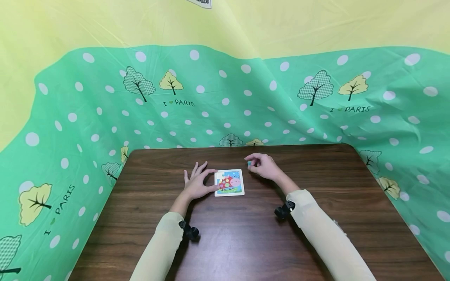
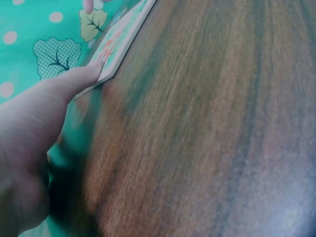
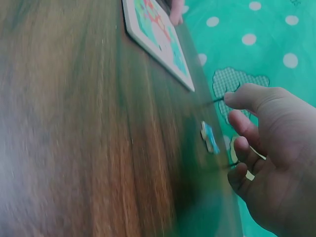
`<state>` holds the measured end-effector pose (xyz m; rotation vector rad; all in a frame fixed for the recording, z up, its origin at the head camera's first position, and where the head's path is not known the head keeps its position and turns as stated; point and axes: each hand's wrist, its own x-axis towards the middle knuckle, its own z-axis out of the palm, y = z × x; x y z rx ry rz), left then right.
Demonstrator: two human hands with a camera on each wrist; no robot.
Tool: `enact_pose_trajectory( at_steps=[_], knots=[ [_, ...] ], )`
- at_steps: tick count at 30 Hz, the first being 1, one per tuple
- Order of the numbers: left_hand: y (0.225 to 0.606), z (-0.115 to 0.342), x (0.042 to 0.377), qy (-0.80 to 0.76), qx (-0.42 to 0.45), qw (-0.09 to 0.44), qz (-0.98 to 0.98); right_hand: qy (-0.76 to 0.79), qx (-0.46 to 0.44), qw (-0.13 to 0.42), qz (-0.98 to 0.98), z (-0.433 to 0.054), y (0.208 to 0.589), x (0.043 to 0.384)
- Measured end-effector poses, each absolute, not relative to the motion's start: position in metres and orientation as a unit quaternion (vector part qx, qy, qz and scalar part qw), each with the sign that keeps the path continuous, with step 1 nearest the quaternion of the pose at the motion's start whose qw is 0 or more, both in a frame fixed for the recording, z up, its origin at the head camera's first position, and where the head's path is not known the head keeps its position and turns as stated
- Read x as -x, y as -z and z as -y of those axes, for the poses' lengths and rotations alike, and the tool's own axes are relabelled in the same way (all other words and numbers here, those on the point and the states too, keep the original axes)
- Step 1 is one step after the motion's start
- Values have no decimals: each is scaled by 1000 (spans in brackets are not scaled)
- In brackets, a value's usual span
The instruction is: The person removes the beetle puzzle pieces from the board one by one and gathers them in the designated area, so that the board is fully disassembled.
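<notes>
While the left hand (image 1: 197, 185) touches the puzzle (image 1: 230, 182), the right hand (image 1: 265, 168) hangs beside a blue piece (image 3: 211, 137) — each grip apart.

Left sleeve (image 1: 156, 248): long, plain pale cream cloth, softly creased, ending at the wrist.
Right sleeve (image 1: 328, 234): same pale cream, wrinkled towards its far end, small whitish bits standing out along its right edge.
Left wrist camera (image 1: 190, 231): small, black, rounded and knobbly, at the sleeve's right side.
Right wrist camera (image 1: 284, 210): also black and lumpy, at the sleeve's left side.
Left hand (image 1: 197, 187): bare.
Right hand (image 1: 265, 166): bare.
</notes>
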<state>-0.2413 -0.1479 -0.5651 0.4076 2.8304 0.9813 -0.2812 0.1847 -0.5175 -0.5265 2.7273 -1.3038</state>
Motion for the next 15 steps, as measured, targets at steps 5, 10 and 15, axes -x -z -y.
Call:
enact_pose_trajectory(
  at_steps=[5, 10, 15],
  knots=[
    [565, 147, 241, -323, -130, 60, -936, 428, 182, 39, -884, -174, 514, 278],
    [564, 146, 241, -318, -126, 58, -938, 423, 187, 50, -885, -162, 515, 274],
    [564, 145, 241, -315, -126, 59, -939, 413, 195, 50, -888, -152, 516, 271]
  ],
)
